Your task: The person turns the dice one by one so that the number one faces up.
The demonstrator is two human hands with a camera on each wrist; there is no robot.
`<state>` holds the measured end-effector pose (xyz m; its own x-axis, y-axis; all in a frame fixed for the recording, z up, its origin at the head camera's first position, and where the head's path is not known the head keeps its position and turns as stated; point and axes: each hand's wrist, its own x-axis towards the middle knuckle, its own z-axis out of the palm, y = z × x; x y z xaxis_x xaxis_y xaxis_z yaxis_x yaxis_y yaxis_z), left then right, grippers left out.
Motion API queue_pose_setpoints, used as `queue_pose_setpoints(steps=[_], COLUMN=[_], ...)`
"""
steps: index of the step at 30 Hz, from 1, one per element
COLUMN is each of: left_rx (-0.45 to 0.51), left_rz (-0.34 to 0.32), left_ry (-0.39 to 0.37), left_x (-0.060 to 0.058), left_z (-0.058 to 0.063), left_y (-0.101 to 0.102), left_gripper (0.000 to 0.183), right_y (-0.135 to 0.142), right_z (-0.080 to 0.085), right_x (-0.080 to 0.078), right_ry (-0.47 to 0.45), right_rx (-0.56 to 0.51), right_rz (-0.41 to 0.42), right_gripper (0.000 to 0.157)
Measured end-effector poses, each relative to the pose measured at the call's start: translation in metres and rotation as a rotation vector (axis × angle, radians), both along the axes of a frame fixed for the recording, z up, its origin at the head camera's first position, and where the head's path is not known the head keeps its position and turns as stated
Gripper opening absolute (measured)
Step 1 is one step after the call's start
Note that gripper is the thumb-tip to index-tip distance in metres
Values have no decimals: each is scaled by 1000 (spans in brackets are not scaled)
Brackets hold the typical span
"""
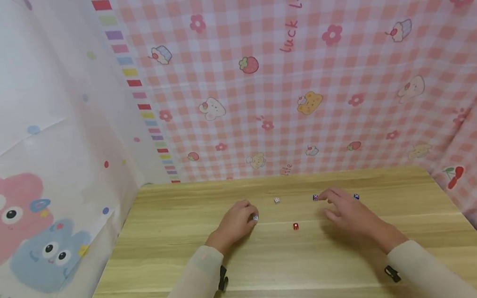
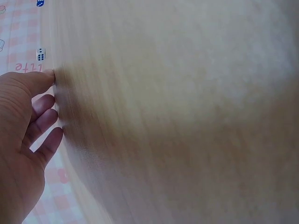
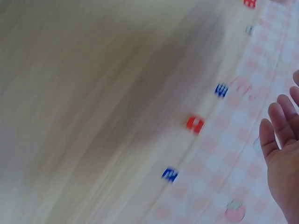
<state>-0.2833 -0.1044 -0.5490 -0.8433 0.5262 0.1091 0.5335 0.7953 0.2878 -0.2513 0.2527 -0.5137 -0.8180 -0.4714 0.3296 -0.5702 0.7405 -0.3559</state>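
In the head view my left hand (image 1: 235, 222) is low over the table's left half. It pinches a small white die (image 1: 255, 217) between thumb and index finger; that die is hidden in the left wrist view, where the fingertips (image 2: 56, 134) come down at the tabletop. My right hand (image 1: 348, 212) hovers with loosely bent fingers, index fingertip right beside a blue die (image 1: 315, 197). The right wrist view has this hand (image 3: 285, 140) holding nothing. Another white die (image 1: 276, 200) lies between the hands, a red die (image 1: 296, 226) nearer me.
A second blue die (image 1: 356, 196) lies behind my right hand. Another red die (image 3: 195, 124), hidden in the head view, sits between the two blue dice. The wooden table (image 1: 275, 273) ends at a pink checked cloth (image 1: 276, 93) behind and a white printed cloth (image 1: 88, 133) leftward.
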Motion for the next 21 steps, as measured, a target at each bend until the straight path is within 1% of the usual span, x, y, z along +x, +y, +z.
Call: queue_pose_setpoints(steps=[6, 11, 14, 18, 21], left_rx=[-8, -4, -6, -5, -6], left_rz=[-12, -10, -6, 0, -2], left_ry=[1, 8, 7, 2, 3], left_x=[0, 0, 0, 1, 2], left_z=[0, 1, 2, 3, 4], left_y=[0, 0, 0, 0, 1], left_gripper=[5, 7, 6, 5, 4], right_y=[33, 60, 73, 87, 94], right_z=[6, 7, 3, -6, -11], right_x=[-3, -12, -16, -20, -22], right_ry=[1, 63, 37, -34, -51], right_rx=[-27, -46, -56, -42, -23], right_rz=[-70, -111, -126, -149, -158], right_gripper=[32, 33, 33, 34, 35])
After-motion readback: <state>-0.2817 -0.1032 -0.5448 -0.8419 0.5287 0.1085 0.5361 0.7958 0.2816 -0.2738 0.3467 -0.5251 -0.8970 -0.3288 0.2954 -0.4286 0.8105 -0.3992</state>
